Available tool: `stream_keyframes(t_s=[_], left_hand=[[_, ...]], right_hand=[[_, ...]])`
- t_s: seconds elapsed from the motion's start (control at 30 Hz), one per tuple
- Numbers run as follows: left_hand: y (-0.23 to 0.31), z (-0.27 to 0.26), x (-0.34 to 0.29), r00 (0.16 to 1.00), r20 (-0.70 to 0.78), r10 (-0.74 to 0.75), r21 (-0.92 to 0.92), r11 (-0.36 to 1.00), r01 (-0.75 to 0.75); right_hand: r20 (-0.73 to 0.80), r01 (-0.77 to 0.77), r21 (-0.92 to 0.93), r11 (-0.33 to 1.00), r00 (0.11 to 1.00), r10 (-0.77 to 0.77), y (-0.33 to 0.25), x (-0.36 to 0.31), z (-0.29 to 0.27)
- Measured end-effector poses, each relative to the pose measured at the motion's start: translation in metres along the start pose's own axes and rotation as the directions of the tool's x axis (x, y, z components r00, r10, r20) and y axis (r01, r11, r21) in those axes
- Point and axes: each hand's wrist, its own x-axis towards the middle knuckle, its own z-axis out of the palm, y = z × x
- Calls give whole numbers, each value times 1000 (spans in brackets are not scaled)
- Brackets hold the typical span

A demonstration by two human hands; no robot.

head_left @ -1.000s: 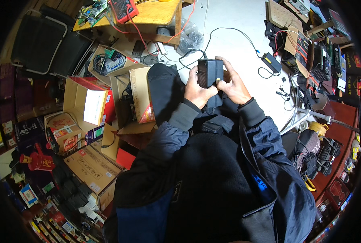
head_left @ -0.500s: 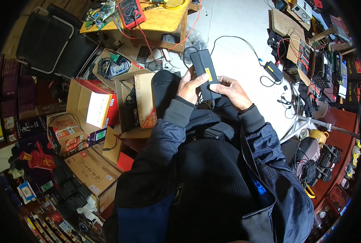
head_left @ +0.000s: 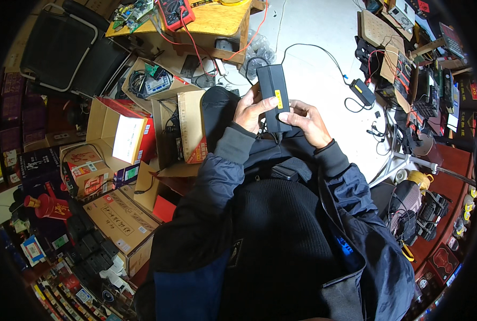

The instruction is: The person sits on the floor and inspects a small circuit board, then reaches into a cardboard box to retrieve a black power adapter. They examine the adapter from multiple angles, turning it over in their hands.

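Observation:
A black power adapter (head_left: 273, 85), a long box with a small yellow label, is held over my lap between both hands. My left hand (head_left: 250, 111) is wrapped round its left side, the thumb lying across the face by the label. My right hand (head_left: 309, 122) grips the lower right side, its thumb pressed on the face near the bottom end. A black cord (head_left: 308, 45) shows beyond the adapter's top end and runs over the floor toward a second, smaller black adapter (head_left: 362, 92). The fingers beneath the held adapter are partly hidden.
Opened cardboard boxes (head_left: 191, 125) stand at my left, near a black chair (head_left: 62, 51). A wooden table (head_left: 217, 27) with a red multimeter (head_left: 175, 13) is ahead. Loose cables and electronics crowd the right side, with a metal stand leg (head_left: 433, 167) across the floor.
The adapter has tilted slightly, its top end swinging a little right so that it lies straighter up and down. Both hands keep their hold.

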Motion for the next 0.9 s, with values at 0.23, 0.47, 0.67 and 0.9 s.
stream_keyframes(t_s=[0.23,0.47,0.67,0.9], left_hand=[[9,21,-6,987,-163,4,32,999,1],[22,4,-9,970,-132,-206,-415,900,134],[9,-12,-10,997,-7,-82,-391,917,73],[3,-8,-9,989,-86,-121,-291,952,91]], right_hand=[[-294,122,-593,796,888,-355,-9,1,19],[83,493,-426,759,857,-509,-27,-4,23],[138,-33,126,992,990,15,-13,5,21],[152,-74,279,957,988,33,0,6,16]])
